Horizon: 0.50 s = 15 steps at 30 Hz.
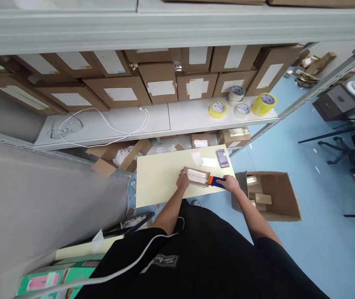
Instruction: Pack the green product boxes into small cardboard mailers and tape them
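Observation:
A small flat cardboard box (197, 176) with white labels or paper on its top lies on the pale yellow table (155, 174). My left hand (183, 181) is closed on the box's left end. My right hand (230, 183) is wrapped round a dark blue tool with an orange end (217, 182); its exact kind is not clear. The orange end meets the right end of the box, though I cannot tell if it presses on it. Just beyond the box are white paper slips (209, 162) and a phone-like item (223, 158), blurred out.
Labelled cardboard boxes (120, 92) fill the shelf ahead. Tape rolls (218, 109) and a white cable (102, 118) lie on its front part. A large open carton (279, 197) holding small boxes stands on the floor at right. An open box (121, 155) is at left.

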Each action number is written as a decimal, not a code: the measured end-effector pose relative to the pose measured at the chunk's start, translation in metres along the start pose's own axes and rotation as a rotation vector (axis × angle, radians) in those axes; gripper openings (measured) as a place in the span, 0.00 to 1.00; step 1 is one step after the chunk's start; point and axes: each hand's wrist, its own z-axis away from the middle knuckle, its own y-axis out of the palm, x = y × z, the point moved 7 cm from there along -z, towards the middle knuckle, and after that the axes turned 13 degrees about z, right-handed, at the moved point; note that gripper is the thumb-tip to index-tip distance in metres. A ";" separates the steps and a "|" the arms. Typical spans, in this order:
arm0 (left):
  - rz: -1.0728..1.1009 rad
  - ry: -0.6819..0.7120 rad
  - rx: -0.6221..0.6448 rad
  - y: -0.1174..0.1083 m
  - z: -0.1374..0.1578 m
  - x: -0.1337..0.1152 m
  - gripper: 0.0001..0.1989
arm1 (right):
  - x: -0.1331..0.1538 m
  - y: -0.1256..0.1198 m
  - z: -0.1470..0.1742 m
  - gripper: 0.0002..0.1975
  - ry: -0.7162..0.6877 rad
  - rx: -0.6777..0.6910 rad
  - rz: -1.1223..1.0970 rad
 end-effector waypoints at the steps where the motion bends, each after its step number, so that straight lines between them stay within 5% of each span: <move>1: -0.002 0.008 0.006 0.000 -0.001 0.001 0.28 | -0.018 0.003 0.005 0.21 0.040 -0.009 -0.018; 3: 0.009 0.016 0.020 0.000 -0.004 0.003 0.28 | -0.038 0.011 0.011 0.20 0.061 0.000 -0.036; 6: 0.089 0.022 0.058 -0.003 -0.012 0.009 0.28 | -0.032 0.013 0.012 0.20 0.058 -0.010 -0.025; 11: 0.183 0.022 0.086 -0.037 -0.033 0.020 0.25 | 0.022 -0.008 0.002 0.21 -0.013 -0.060 -0.033; 15: 0.195 -0.013 -0.039 -0.087 -0.038 0.029 0.33 | 0.068 -0.034 0.002 0.23 -0.102 -0.104 -0.062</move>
